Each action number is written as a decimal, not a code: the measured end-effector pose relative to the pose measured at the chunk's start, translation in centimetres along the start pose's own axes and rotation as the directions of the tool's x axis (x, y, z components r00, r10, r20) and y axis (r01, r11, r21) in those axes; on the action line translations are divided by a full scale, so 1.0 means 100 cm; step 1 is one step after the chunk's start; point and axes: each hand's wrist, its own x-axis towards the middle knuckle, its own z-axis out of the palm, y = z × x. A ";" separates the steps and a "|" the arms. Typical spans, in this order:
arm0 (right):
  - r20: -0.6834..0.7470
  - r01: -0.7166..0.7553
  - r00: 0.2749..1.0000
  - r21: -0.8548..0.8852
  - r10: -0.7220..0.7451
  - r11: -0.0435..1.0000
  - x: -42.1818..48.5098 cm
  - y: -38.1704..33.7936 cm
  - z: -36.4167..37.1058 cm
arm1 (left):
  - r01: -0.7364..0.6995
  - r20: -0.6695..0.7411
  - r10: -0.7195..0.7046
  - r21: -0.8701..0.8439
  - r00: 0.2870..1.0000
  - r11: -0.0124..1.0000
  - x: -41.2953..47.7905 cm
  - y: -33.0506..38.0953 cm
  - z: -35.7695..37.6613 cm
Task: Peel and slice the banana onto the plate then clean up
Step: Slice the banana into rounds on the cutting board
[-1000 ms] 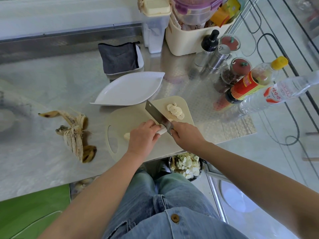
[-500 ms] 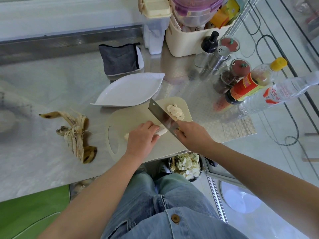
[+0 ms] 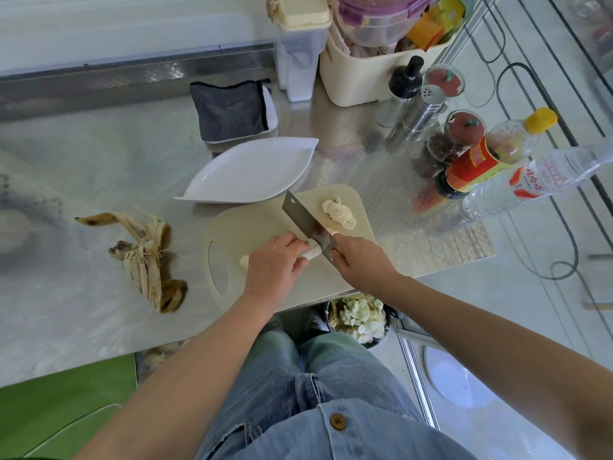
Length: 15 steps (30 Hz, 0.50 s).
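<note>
A peeled banana (image 3: 313,252) lies on the beige cutting board (image 3: 262,227), mostly covered by my left hand (image 3: 273,265), which presses it down. My right hand (image 3: 360,260) grips a cleaver (image 3: 303,219) whose blade rests against the banana's right end. Several cut slices (image 3: 336,212) lie in a row on the board's far right corner. Just behind the board stands a white leaf-shaped plate (image 3: 252,171) with nothing on it. The brown-spotted peel (image 3: 147,260) lies on the steel counter to the left.
A folded grey cloth (image 3: 230,109) on a white tray sits behind the plate. Shakers, spice jars, a sauce bottle (image 3: 491,157) and a water bottle (image 3: 537,177) crowd the right side. A bin of slices (image 3: 360,317) stands below the counter edge by my knees.
The cleaver lifted and tilted half a second ago, then came back down onto the banana's end. My left hand stayed on the banana.
</note>
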 end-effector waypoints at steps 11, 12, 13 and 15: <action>-0.058 0.034 0.998 0.012 -0.033 0.999 -0.005 0.001 -0.017 | 0.002 0.012 -0.002 -0.007 1.000 1.000 0.000 -0.002 0.002; -0.054 0.042 0.998 0.004 -0.042 0.999 -0.006 0.001 -0.019 | 0.004 0.013 -0.004 -0.006 1.000 1.000 0.000 -0.001 0.002; -0.049 0.051 0.997 -0.005 -0.051 0.999 -0.008 0.000 -0.022 | 0.004 0.012 -0.004 -0.005 1.000 1.000 0.000 -0.001 0.002; -0.039 0.062 0.997 -0.014 -0.062 0.998 -0.011 -0.001 -0.025 | 0.001 0.011 -0.001 -0.002 1.000 1.000 0.000 -0.001 0.001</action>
